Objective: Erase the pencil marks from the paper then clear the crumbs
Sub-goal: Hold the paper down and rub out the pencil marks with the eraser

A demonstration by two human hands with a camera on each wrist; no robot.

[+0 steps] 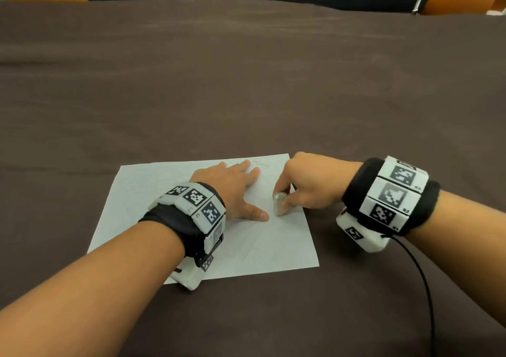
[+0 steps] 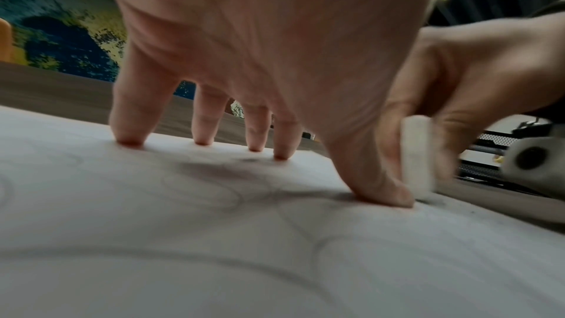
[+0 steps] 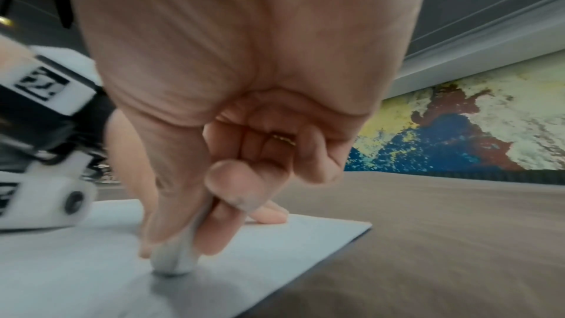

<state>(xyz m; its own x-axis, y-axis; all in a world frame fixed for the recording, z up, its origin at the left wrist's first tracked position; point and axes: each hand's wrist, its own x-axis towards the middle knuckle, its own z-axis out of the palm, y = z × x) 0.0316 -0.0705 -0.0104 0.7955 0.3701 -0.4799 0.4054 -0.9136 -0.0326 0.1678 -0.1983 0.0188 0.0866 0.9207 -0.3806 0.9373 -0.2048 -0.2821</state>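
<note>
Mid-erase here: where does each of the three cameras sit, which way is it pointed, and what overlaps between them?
Head: worn up high, looking forward and down at the paper on the table; both forearms, the left hand and the right hand show.
Left wrist: low under the palm, looking along the spread fingers pressing the paper.
Right wrist: low under the palm, looking along the fingers pinching the eraser.
Shared: paper and eraser appear in all three.

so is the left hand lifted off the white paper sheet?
No, the left hand presses its spread fingertips and thumb onto the white paper sheet, holding it flat.
</note>
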